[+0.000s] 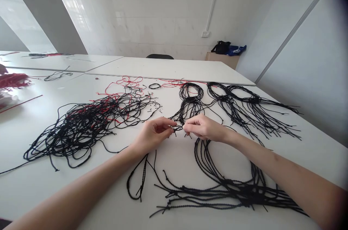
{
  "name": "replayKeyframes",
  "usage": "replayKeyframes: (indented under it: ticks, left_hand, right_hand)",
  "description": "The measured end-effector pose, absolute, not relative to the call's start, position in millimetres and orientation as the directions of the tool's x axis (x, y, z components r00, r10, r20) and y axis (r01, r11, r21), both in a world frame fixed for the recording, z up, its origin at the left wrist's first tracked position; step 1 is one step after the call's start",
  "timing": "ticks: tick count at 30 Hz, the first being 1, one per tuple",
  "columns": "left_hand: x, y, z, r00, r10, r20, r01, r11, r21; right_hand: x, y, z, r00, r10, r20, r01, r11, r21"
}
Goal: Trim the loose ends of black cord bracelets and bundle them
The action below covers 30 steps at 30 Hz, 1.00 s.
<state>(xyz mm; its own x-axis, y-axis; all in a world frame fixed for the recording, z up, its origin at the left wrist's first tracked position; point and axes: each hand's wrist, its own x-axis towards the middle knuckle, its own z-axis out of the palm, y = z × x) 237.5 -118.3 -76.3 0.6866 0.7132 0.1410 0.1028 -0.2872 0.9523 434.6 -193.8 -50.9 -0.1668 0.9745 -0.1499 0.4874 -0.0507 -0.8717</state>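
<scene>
Over the middle of the white table, my left hand (pixel 156 132) pinches a thin black cord between thumb and fingertips. My right hand (pixel 202 128) pinches the same cord a short way to the right, with a little stretch of it between the two hands. Part of the cord hangs below my left hand as a braided black loop (pixel 133 186). Just behind my hands lies a bundle of looped black cords (pixel 191 94). Beneath my right forearm spreads another bundle of braided black cords (pixel 225 183), partly hidden by the arm.
A tangled heap of black cords (pixel 89 117) mixed with red threads (pixel 130 79) covers the left side. Two more tied cord bundles (pixel 244 96) lie at the right. A small black ring (pixel 154 86) rests farther back. Red fringe (pixel 13 80) sits at the far left.
</scene>
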Motion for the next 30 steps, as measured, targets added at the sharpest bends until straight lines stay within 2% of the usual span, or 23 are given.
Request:
replayKeyframes:
  ticks: [24, 30]
  left_hand:
    - [235.9, -118.8, -74.5, 0.709, 0.704, 0.048, 0.194, -0.26, 0.946]
    - [236.0, -117.9, -72.2, 0.706, 0.708, 0.025, 0.218, -0.251, 0.943]
  right_hand:
    - [431.7, -194.3, -57.3, -0.17, 0.975, -0.142, 0.515, -0.035, -0.857]
    - [435.3, -194.1, -58.3, -0.186, 0.97, -0.155, 0.475, -0.049, -0.878]
